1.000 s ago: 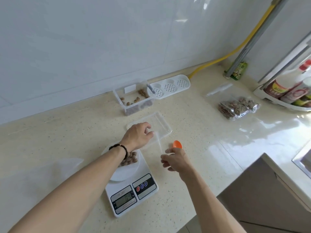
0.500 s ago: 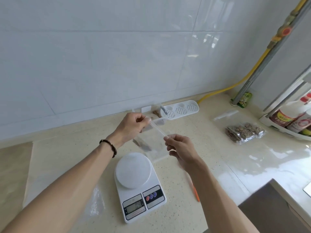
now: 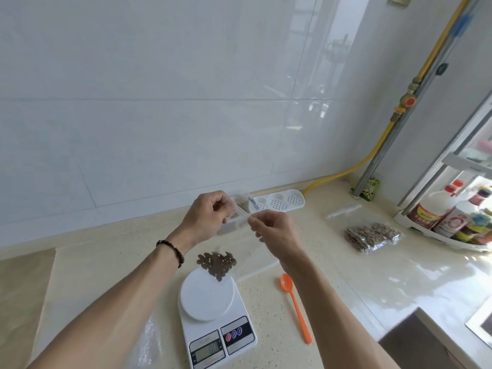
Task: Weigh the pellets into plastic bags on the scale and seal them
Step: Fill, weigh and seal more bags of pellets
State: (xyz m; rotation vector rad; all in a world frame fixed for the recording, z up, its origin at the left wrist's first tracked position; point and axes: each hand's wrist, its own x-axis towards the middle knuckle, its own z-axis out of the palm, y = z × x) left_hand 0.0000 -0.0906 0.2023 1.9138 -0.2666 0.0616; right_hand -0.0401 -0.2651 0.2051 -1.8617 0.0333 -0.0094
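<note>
1. Head view: left hand (image 3: 206, 214) and right hand (image 3: 271, 228) pinch the bag (image 3: 229, 249) top, held above the scale (image 3: 213, 310).
2. Pellets (image 3: 217, 262) sag low; the film looks light, limp, slippery.
3. Grip the zip strip.

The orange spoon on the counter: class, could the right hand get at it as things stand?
Probably not at once. The orange spoon lies in the open beside the scale, nothing on it, just under the right hand. But that hand pinches the bag top together with the left hand.
</note>
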